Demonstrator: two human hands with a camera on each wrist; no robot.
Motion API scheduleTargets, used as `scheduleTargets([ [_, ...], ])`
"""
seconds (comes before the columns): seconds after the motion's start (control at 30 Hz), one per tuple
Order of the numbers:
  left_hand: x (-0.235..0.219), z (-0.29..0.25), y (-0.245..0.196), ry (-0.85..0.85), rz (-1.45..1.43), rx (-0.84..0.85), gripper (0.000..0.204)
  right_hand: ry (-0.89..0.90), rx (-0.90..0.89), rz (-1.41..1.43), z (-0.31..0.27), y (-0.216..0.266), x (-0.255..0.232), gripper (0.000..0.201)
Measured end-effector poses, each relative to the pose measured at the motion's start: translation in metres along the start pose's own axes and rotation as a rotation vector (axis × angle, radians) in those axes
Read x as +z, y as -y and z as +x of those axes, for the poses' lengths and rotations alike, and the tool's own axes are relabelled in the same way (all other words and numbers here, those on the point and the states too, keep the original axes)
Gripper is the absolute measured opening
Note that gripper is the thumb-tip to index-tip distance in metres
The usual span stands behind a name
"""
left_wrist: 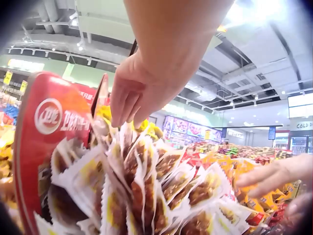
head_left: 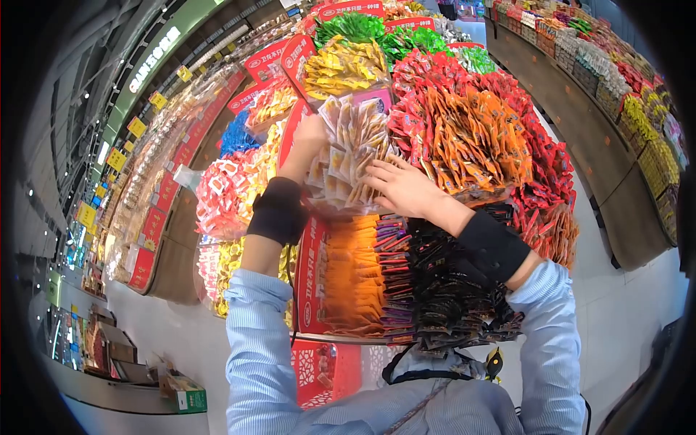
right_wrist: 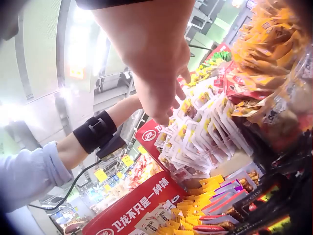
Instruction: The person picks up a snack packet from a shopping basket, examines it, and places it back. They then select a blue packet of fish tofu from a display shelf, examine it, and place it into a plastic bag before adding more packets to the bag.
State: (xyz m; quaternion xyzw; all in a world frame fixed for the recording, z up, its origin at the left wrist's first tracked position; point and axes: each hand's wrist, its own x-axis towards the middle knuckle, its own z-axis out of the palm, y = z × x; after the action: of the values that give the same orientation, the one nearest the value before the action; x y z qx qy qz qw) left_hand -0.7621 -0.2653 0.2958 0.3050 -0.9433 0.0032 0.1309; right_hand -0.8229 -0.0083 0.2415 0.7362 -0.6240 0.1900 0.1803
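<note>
Clear-and-white snack packets (head_left: pixel 348 145) (left_wrist: pixel 146 176) (right_wrist: pixel 205 127) stand packed on edge in a bin beside a red printed board (left_wrist: pixel 49 127). At the bin's left side, my left hand (head_left: pixel 310 138) (left_wrist: pixel 142 90) reaches down from above, its fingers bent and their tips pinching the top of the packets next to the board; the thumb is hidden. My right hand (head_left: pixel 406 187) (left_wrist: pixel 276 177) (right_wrist: pixel 159 90) lies over the right side of the same packets, fingers spread and nearly straight, touching them in the head view.
Orange packets (head_left: pixel 478 138) and red packets (head_left: pixel 554 167) are heaped to the right. Nearer my body lie orange-yellow packets (head_left: pixel 353 275) and black packets (head_left: pixel 449 279). Yellow packets (head_left: pixel 344 65) fill a bin beyond. A red basket (head_left: pixel 348 370) stands below the display edge.
</note>
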Motion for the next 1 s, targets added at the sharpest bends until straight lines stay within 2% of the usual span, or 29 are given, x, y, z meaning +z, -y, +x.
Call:
scheduleTargets([
  [0.03,-0.005,0.007,-0.005,-0.109,0.012,0.0,0.016,-0.011,0.01,0.014,-0.012,-0.001,-0.003,0.039],
  [0.13,-0.036,0.016,-0.045,-0.202,0.016,0.107,0.017,-0.052,0.078,0.132,-0.042,-0.003,-0.011,0.036],
  [0.27,-0.01,0.057,-0.065,-0.256,0.01,0.134,0.015,-0.008,0.12,0.186,-0.067,0.004,-0.03,0.031],
  [0.37,0.015,0.074,-0.074,-0.172,0.0,0.15,0.017,-0.027,0.126,0.225,-0.082,0.007,-0.042,0.027],
  [0.53,0.023,0.083,-0.083,-0.056,0.071,0.116,0.016,-0.004,0.135,0.272,-0.1,0.008,-0.055,0.03],
  [0.73,0.023,0.076,-0.076,-0.111,-0.008,0.106,0.015,0.061,0.127,0.314,-0.103,0.009,-0.049,0.032],
  [0.8,0.021,0.069,-0.08,-0.102,0.059,0.113,0.015,0.066,0.121,0.32,-0.101,0.01,-0.045,0.031],
  [0.87,0.018,0.064,-0.076,-0.029,0.046,0.192,0.015,0.075,0.118,0.322,-0.1,0.011,-0.041,0.031],
  [1.0,0.02,0.059,-0.071,-0.009,0.056,0.127,0.016,0.088,0.1,0.314,-0.096,0.014,-0.036,0.031],
])
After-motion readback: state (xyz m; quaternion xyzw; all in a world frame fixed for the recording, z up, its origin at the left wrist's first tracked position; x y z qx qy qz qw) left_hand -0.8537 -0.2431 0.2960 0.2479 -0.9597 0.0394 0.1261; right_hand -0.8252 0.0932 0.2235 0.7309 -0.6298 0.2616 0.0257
